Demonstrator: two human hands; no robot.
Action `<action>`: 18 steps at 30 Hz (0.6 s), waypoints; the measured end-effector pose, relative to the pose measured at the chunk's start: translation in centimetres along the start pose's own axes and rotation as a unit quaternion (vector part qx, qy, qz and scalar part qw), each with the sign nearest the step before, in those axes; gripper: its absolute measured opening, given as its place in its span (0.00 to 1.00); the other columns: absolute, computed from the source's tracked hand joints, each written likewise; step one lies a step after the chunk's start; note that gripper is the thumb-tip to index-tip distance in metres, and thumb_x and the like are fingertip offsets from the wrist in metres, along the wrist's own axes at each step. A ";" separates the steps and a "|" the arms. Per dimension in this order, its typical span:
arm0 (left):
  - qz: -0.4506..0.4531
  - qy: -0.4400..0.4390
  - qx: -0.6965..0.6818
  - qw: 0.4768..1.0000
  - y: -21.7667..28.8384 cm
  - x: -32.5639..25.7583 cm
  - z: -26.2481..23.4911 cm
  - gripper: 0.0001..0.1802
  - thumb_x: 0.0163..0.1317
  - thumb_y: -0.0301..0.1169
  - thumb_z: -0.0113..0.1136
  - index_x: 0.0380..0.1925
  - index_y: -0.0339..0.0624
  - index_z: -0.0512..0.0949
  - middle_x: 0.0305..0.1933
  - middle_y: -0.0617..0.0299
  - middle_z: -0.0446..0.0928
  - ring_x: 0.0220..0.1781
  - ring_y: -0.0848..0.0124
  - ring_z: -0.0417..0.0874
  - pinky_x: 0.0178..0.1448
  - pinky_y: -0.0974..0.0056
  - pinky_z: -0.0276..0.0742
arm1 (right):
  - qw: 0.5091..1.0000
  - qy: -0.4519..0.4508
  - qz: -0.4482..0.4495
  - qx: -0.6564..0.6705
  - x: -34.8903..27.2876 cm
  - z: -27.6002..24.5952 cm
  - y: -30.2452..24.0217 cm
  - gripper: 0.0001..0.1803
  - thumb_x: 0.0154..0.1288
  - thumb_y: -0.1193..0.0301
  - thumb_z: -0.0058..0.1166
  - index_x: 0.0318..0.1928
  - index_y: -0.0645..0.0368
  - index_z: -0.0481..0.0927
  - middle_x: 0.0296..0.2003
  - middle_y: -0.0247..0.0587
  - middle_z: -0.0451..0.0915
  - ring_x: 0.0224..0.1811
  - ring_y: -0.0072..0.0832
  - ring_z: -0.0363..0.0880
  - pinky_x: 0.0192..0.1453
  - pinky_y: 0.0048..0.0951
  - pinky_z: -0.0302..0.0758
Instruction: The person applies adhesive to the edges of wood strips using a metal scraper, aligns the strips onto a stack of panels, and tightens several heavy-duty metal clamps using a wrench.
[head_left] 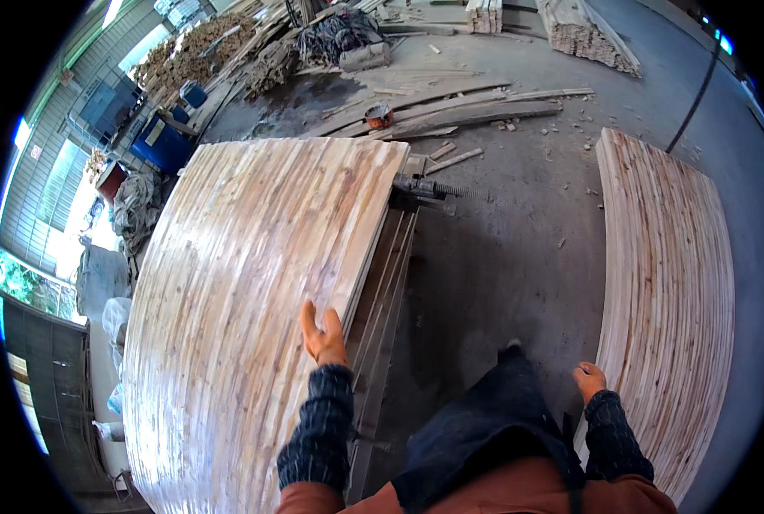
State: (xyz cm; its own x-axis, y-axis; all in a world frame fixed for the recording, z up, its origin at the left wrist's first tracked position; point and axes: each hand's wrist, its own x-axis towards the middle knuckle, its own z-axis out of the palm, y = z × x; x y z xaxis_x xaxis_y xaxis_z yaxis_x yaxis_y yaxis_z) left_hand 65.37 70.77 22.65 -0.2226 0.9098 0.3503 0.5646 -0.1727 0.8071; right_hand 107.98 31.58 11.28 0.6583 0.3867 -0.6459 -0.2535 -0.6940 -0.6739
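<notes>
A wide panel of glued wood strips point(253, 257) with a wet-looking sheen fills the left side, raised on a dark frame. My left hand point(323, 336), thumb and fingers apart and nothing in it, is over the panel near its right edge; whether it touches the wood I cannot tell. On my right lies a long stack of wood strips point(669, 291), packed side by side. Beside its left edge is my right hand point(589, 379), its fingers curled in, with nothing visible in them. Dark sleeve covers wrap both forearms.
A threaded metal clamp screw point(450, 190) juts out past the panel's far right corner. Long boards point(476, 113) and a small red bucket point(378, 116) lie farther off. Blue drums point(161, 142) stand at the far left, and bundled lumber point(583, 34) lies at the back.
</notes>
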 end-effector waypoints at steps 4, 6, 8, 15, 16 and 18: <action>-0.026 0.033 -0.001 0.999 4.6 10.6 15.0 0.34 0.63 0.41 0.61 0.65 0.35 0.66 0.66 0.45 0.70 0.68 0.56 0.70 0.70 0.59 0.63 | 0.999 0.024 -0.028 -0.004 17.8 -4.9 -2.0 0.25 0.61 0.65 0.61 0.57 0.65 0.78 0.51 0.47 0.81 0.54 0.33 0.78 0.60 0.31 0.72; -0.072 0.041 0.039 0.996 4.5 14.0 17.8 0.35 0.63 0.42 0.60 0.66 0.34 0.65 0.66 0.45 0.70 0.67 0.55 0.72 0.70 0.59 0.64 | 0.999 0.023 -0.017 -0.018 22.8 -4.6 -6.2 0.25 0.61 0.65 0.61 0.56 0.65 0.78 0.51 0.48 0.81 0.54 0.34 0.78 0.61 0.31 0.72; -0.183 -0.001 0.122 0.976 5.8 14.8 21.2 0.37 0.62 0.52 0.57 0.65 0.41 0.66 0.68 0.45 0.65 0.69 0.53 0.65 0.72 0.51 0.57 | 0.997 0.001 -0.075 -0.023 29.4 -6.6 -12.1 0.24 0.62 0.65 0.60 0.57 0.64 0.78 0.52 0.47 0.81 0.56 0.34 0.78 0.63 0.31 0.70; -0.227 0.060 0.478 0.847 7.5 16.2 26.4 0.42 0.59 0.61 0.51 0.69 0.49 0.61 0.71 0.40 0.56 0.74 0.47 0.53 0.75 0.42 0.44 | 0.988 -0.123 -0.085 -0.037 35.1 -0.1 -35.7 0.26 0.65 0.67 0.56 0.61 0.65 0.74 0.58 0.42 0.78 0.60 0.29 0.75 0.65 0.28 0.67; -0.223 0.067 0.494 0.838 7.6 16.4 27.5 0.42 0.60 0.60 0.50 0.69 0.48 0.61 0.73 0.40 0.55 0.75 0.47 0.52 0.75 0.42 0.43 | 0.986 -0.133 -0.091 -0.033 37.3 1.0 -38.1 0.26 0.65 0.67 0.56 0.62 0.65 0.73 0.59 0.43 0.77 0.61 0.30 0.74 0.66 0.28 0.67; -0.212 0.068 0.504 0.835 7.6 16.6 28.8 0.42 0.61 0.59 0.49 0.70 0.46 0.60 0.74 0.39 0.52 0.76 0.45 0.51 0.76 0.42 0.42 | 0.983 -0.152 -0.095 -0.031 40.8 3.4 -42.0 0.27 0.65 0.68 0.57 0.63 0.65 0.72 0.61 0.44 0.75 0.64 0.32 0.73 0.68 0.29 0.66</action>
State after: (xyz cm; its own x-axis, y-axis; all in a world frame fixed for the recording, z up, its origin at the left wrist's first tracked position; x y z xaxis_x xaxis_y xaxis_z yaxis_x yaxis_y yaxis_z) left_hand 88.81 95.46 20.96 -0.6220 0.7455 0.2395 0.7785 0.6216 0.0870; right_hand 143.12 78.56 12.00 0.4449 0.6702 -0.5940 -0.0959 -0.6238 -0.7757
